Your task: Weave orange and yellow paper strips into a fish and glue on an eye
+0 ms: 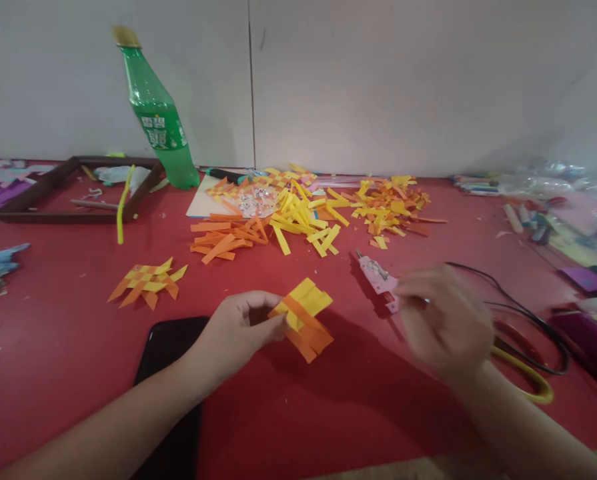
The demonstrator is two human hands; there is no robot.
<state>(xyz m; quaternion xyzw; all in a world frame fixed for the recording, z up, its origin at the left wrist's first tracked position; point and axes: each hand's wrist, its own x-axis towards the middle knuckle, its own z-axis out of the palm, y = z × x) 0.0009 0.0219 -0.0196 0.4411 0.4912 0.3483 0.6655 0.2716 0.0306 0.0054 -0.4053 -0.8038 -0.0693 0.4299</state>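
A flat red bench (63, 360) carries loose orange paper strips (228, 240) and a green plastic bottle (158, 123) beyond the left hand (243, 328).

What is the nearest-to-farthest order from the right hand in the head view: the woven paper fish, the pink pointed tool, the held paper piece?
1. Pink pointed tool: just left of the blurred right hand.
2. Held paper piece: farther left, in the left hand.
3. Woven paper fish: on the red table, left of the left hand.
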